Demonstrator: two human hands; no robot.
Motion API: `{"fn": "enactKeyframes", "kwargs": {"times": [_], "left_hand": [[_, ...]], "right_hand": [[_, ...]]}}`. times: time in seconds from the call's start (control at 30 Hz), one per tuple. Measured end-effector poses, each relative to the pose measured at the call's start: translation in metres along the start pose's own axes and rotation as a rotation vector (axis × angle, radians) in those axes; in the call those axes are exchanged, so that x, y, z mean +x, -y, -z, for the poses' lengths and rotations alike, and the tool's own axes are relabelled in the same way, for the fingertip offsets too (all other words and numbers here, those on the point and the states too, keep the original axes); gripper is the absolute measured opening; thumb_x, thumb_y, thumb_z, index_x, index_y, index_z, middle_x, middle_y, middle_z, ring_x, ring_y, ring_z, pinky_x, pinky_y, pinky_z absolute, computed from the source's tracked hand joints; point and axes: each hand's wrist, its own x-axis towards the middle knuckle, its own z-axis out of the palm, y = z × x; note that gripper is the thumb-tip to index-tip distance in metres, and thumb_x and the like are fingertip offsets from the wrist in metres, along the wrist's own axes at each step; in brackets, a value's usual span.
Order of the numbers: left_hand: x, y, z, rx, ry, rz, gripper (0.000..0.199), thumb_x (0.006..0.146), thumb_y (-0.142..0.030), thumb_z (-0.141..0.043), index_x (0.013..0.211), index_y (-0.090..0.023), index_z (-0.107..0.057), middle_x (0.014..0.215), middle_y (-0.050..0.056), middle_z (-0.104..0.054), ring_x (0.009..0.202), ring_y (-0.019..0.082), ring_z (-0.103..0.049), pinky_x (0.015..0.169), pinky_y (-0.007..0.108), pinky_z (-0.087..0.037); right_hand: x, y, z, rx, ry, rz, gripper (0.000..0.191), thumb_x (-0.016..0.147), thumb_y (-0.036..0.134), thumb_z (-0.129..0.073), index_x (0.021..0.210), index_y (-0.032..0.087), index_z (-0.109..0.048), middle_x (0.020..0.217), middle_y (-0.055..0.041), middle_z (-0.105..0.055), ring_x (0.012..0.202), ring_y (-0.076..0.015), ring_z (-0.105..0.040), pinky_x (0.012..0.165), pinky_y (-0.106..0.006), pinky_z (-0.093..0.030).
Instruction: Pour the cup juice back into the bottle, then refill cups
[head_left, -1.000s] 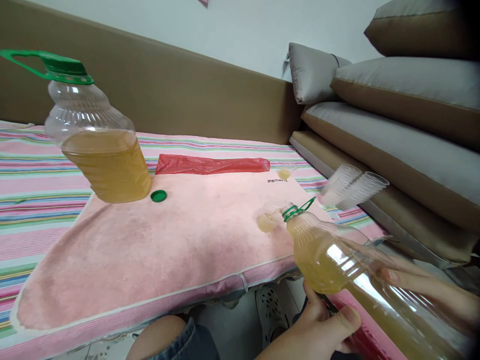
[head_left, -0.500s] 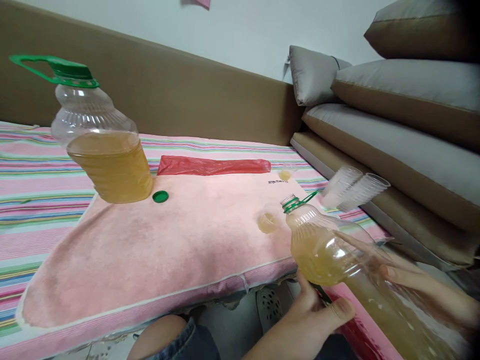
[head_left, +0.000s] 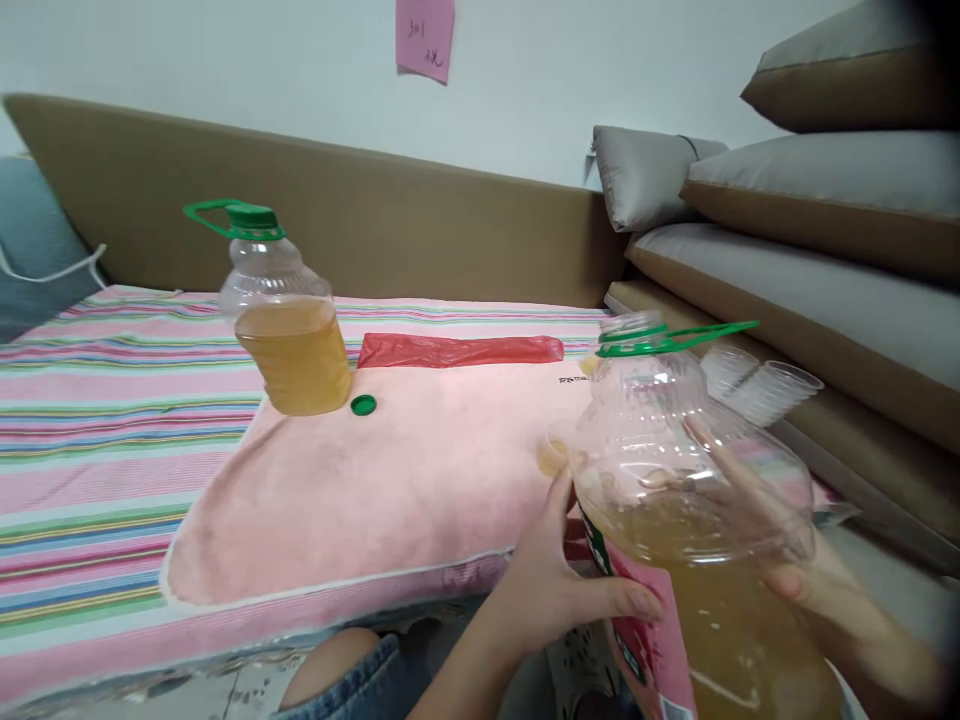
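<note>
Close in front of me, a large clear plastic jug [head_left: 720, 610] of yellowish liquid stands nearly upright. Its mouth has no cap, and a green ring handle sticks out to the right from the neck. My left hand [head_left: 570, 590] grips its left side by the pink label, thumb at the front. Around the right side is my right hand [head_left: 832, 590], partly seen through the clear plastic. Just behind the jug, a small clear cup [head_left: 553, 455] with some of the liquid sits on the pink mat [head_left: 360, 500]. A green cap [head_left: 364, 405] lies on the mat.
A second jug [head_left: 304, 350] with a green cap stands at the mat's left corner. A red plastic bag [head_left: 457, 350] lies flat behind. Stacked clear cups [head_left: 780, 390] lie right, beside piled cushions [head_left: 787, 270]. Another cup [head_left: 589, 366] is partly hidden behind the jug.
The held jug has gone from strongly tilted leftward to nearly upright, its mouth now higher. Both hands stay on it. The view has shifted, showing more of the wall and bed.
</note>
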Motion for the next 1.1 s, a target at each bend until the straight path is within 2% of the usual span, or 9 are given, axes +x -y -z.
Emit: {"fn": "enactKeyframes", "kwargs": {"times": [0.13,0.33,0.43,0.53,0.63,0.7,0.8,1.0,1.1], "left_hand": [[-0.017,-0.024,0.016,0.067,-0.087,-0.048,0.100,0.055,-0.050,-0.089,0.142,-0.024,-0.045,0.138,0.015,-0.056,0.121,0.036,-0.057,0.093,0.044,-0.051],[-0.049,-0.044,0.059,0.177,-0.357,-0.290,0.105,0.050,-0.062,-0.087,0.139,-0.020,-0.050,0.122,0.016,-0.067,0.112,0.035,-0.063,0.092,0.041,-0.052],[-0.067,-0.060,0.072,0.221,-0.532,-0.432,0.097,0.054,-0.063,-0.084,0.136,-0.021,-0.053,0.134,0.015,-0.060,0.118,0.034,-0.060,0.095,0.039,-0.051],[-0.082,-0.078,0.075,0.367,-0.742,-0.584,0.070,0.072,-0.060,-0.074,0.129,-0.022,-0.059,0.136,0.012,-0.059,0.123,0.030,-0.058,0.101,0.037,-0.048],[-0.092,-0.089,0.076,0.552,-1.106,-0.694,0.045,0.087,-0.054,-0.060,0.117,-0.021,-0.065,0.127,0.009,-0.064,0.123,0.026,-0.057,0.105,0.035,-0.045],[-0.096,-0.090,0.079,0.566,-1.340,-0.697,0.040,0.091,-0.052,-0.054,0.116,-0.022,-0.064,0.126,0.008,-0.063,0.123,0.024,-0.056,0.107,0.036,-0.042],[-0.101,-0.089,0.083,0.484,-1.525,-0.645,0.042,0.094,-0.053,-0.048,0.122,-0.024,-0.058,0.135,0.006,-0.057,0.131,0.024,-0.049,0.112,0.038,-0.037],[-0.102,-0.094,0.085,0.260,-1.616,-0.402,0.052,0.093,-0.056,-0.044,0.136,-0.027,-0.044,0.155,0.005,-0.035,0.147,0.025,-0.027,0.121,0.040,-0.025],[-0.101,-0.095,0.090,0.261,-1.583,-0.396,0.056,0.092,-0.057,-0.044,0.137,-0.026,-0.042,0.157,0.007,-0.032,0.148,0.026,-0.026,0.122,0.041,-0.024]], "right_hand": [[0.012,-0.001,-0.037,0.086,0.018,0.113,0.115,0.058,0.070,-0.077,0.154,0.036,-0.022,0.138,-0.0108,-0.061,0.131,-0.0358,-0.054,0.110,-0.047,-0.043],[0.043,0.013,-0.121,0.249,0.097,0.366,0.118,0.057,0.068,-0.080,0.154,0.035,-0.022,0.123,-0.0085,-0.066,0.115,-0.0334,-0.064,0.098,-0.049,-0.053],[0.056,0.020,-0.165,0.346,0.109,0.430,0.115,0.056,0.067,-0.082,0.152,0.034,-0.027,0.119,-0.0078,-0.066,0.112,-0.0325,-0.065,0.093,-0.049,-0.056],[0.068,0.026,-0.206,0.396,0.110,0.499,0.113,0.057,0.068,-0.080,0.151,0.033,-0.028,0.123,-0.0087,-0.064,0.114,-0.0321,-0.063,0.098,-0.051,-0.053],[0.084,0.028,-0.245,0.412,0.124,0.600,0.116,0.056,0.069,-0.080,0.152,0.032,-0.026,0.129,-0.0105,-0.059,0.119,-0.0329,-0.059,0.103,-0.054,-0.049],[0.097,0.026,-0.270,0.405,0.151,0.644,0.116,0.057,0.066,-0.082,0.152,0.031,-0.026,0.129,-0.0112,-0.059,0.118,-0.0332,-0.059,0.102,-0.055,-0.050],[0.118,0.018,-0.304,0.388,0.163,0.678,0.110,0.061,0.062,-0.082,0.151,0.029,-0.028,0.130,-0.0116,-0.058,0.119,-0.0341,-0.058,0.103,-0.057,-0.048],[0.152,0.001,-0.353,0.401,0.148,0.704,0.106,0.064,0.057,-0.082,0.150,0.028,-0.027,0.137,-0.0118,-0.054,0.133,-0.0348,-0.047,0.110,-0.057,-0.041],[0.163,-0.002,-0.368,0.407,0.161,0.712,0.106,0.064,0.057,-0.082,0.150,0.029,-0.026,0.140,-0.0119,-0.051,0.132,-0.0343,-0.049,0.110,-0.056,-0.041]]}}
